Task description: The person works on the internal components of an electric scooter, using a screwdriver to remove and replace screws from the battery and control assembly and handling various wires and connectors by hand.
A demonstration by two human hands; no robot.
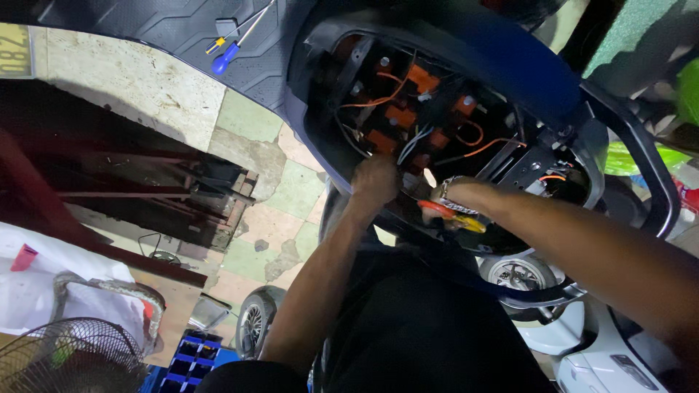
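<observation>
Both hands reach into the open battery compartment (437,109) of a dark blue electric scooter. The left hand (375,178) is curled shut at the compartment's near edge beside grey wires (411,142), though what it pinches is hidden. The right hand (455,193), just beside it, has its grip closed around red-and-yellow-handled pliers (451,215); two screwdrivers (237,40) lie well apart on the scooter's footboard (175,29).

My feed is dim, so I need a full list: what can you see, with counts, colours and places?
scooter compartment: one, dark blue shell, open, top centre
wires: several, orange and white, inside the compartment
screwdrivers: two, blue and yellow handles, on the scooter footboard, top left
pliers: one, red and yellow handles, under the right wrist
fan: one, wire grille, bottom left
wheels: two, silver hubs, lower centre
left hand: at the compartment edge
right hand: wristband, reaching in, fingers hidden
</observation>
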